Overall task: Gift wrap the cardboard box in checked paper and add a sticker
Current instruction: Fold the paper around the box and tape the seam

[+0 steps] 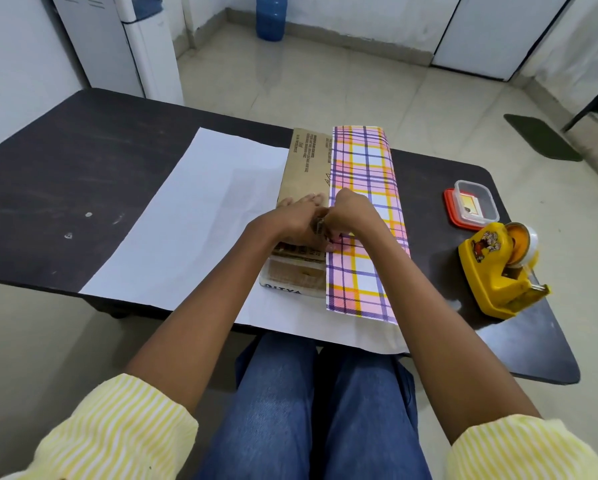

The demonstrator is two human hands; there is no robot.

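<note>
On box (304, 161), left hand (290, 223) and right hand (354, 211) meet at paper (366, 168) edge.
Left fingers (304, 200) lie flat; right fingers (332, 243) curl, grip unclear. Tub (493, 206) holds 1 card (468, 206).

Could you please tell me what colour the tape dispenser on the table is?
Yellow tape dispenser, clearest in the head view.

Brown box (304, 164), paper (366, 188) checked pink, purple, orange outside and plain white inside, yellow tape dispenser (498, 271), red-lidded clear tub (470, 206), dark surface (83, 150), yellow-striped sleeves (117, 427)
</note>
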